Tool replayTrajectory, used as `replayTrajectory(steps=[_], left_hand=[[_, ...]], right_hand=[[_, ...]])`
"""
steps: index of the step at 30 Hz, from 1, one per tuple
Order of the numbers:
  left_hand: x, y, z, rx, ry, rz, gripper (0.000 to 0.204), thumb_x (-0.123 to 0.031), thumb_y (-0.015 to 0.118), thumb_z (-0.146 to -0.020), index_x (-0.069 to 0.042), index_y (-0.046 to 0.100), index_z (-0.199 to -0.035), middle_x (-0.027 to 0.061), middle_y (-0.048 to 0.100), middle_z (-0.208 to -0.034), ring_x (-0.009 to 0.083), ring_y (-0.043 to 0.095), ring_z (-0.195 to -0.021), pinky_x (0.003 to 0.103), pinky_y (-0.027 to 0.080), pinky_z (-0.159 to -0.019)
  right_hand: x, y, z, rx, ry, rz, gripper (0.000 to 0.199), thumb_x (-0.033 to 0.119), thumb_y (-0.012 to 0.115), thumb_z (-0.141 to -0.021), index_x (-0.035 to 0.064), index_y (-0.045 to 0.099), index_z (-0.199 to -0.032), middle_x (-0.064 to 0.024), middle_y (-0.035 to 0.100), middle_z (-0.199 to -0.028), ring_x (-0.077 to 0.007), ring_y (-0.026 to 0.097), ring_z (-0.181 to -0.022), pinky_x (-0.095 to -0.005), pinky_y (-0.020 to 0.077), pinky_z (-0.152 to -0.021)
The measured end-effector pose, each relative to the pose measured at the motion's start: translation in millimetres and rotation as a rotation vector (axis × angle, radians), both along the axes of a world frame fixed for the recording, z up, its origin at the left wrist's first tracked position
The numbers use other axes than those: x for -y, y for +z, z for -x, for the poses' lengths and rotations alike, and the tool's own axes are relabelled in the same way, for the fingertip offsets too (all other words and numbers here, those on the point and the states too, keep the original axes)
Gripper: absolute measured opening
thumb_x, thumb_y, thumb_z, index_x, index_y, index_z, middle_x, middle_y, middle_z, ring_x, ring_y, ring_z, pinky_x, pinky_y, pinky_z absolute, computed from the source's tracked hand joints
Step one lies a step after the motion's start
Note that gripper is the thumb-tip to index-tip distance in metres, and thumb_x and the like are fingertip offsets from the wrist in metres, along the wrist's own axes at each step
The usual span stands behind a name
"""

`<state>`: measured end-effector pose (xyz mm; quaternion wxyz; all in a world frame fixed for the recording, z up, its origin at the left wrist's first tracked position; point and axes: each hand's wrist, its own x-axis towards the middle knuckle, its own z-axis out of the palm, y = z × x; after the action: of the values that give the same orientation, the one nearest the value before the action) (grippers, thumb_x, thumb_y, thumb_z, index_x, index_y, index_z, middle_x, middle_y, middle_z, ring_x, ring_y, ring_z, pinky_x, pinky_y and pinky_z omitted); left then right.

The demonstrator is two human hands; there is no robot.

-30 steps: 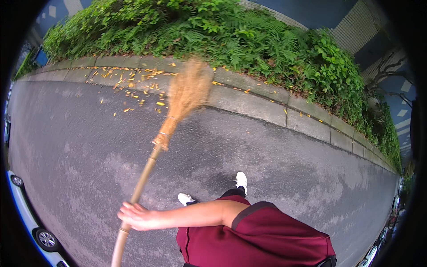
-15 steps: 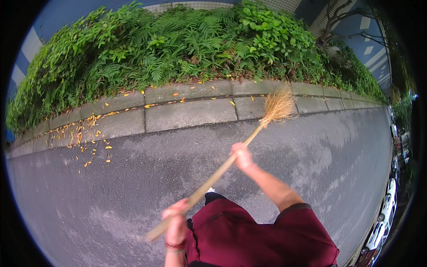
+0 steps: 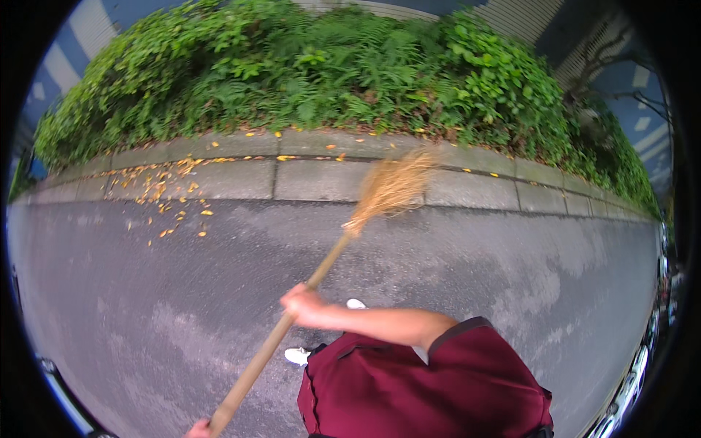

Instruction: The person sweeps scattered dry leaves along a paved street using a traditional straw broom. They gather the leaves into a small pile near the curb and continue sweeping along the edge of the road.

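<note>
A broom (image 3: pixel 269 349) with a long pale wooden handle and straw-coloured bristles slants from the lower left up to the curb. My right hand (image 3: pixel 305 305) is wrapped round the middle of its handle. At the lower edge, my left hand (image 3: pixel 198 429) grips near the handle's end; most of that hand is out of the picture. The fanned bristles (image 3: pixel 398 182), slightly blurred, lie over the concrete curb slabs (image 3: pixel 321 179). To their left, yellow fallen leaves (image 3: pixel 164 186) are scattered over the slabs and the road edge.
Dense green shrubs and ferns (image 3: pixel 328 80) grow behind the curb. Grey asphalt road (image 3: pixel 219 285) spreads around me, and my white shoe (image 3: pixel 297 355) stands on it. Parked vehicles (image 3: pixel 631 390) show at the far right rim. A blue and white wall rises behind the plants.
The broom has swung leftward, with both hands moving left and my left hand dropping to the lower edge. The view has shifted, and both my shoes now show.
</note>
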<state>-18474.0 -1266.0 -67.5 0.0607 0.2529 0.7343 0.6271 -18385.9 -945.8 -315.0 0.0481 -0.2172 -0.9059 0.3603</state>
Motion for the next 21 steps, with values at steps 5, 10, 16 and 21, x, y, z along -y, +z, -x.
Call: replayTrajectory(steps=[5,10,16,21], left_hand=[[118,55,24,-0.035,0.417,-0.577,0.013,-0.007,0.051,-0.083,0.004,0.056,-0.089,0.014,0.058,-0.081,0.023,0.055,-0.074,0.036,0.047,-0.074],[237,70,85,-0.166,0.664,-0.756,0.013,-0.006,0.051,-0.083,0.005,0.056,-0.089,0.0135,0.056,-0.078,0.0231,0.054,-0.072,0.038,0.048,-0.076],[360,37,190,-0.115,0.802,-0.771,0.013,-0.006,0.051,-0.083,0.005,0.055,-0.088,0.0128,0.054,-0.074,0.0232,0.053,-0.07,0.04,0.048,-0.079],[288,-73,304,0.34,0.206,-0.666,0.027,-0.019,0.055,-0.086,-0.01,0.04,-0.065,0.0025,0.047,-0.056,0.0162,0.048,-0.054,0.038,0.045,-0.07]], right_hand=[[170,60,168,-0.191,0.453,0.208,0.016,-0.003,0.059,-0.069,0.0029,0.056,-0.084,-0.0127,0.055,-0.088,-0.0275,0.048,-0.092,-0.0409,0.0453,-0.074],[306,108,266,-0.288,0.683,0.062,0.032,0.007,0.062,-0.071,-0.0009,0.05,-0.099,-0.0186,0.051,-0.1,-0.0346,0.046,-0.105,-0.0474,0.0428,-0.083],[355,125,291,-0.215,0.682,0.271,0.024,0.015,0.067,-0.07,0.0051,0.053,-0.086,-0.0128,0.055,-0.087,-0.0316,0.054,-0.092,-0.0449,0.0475,-0.072],[233,-73,298,0.289,-0.45,0.36,0.015,0.023,0.059,-0.076,0.0098,0.055,-0.072,-0.0115,0.056,-0.078,-0.0323,0.055,-0.08,-0.043,0.0463,-0.069]])
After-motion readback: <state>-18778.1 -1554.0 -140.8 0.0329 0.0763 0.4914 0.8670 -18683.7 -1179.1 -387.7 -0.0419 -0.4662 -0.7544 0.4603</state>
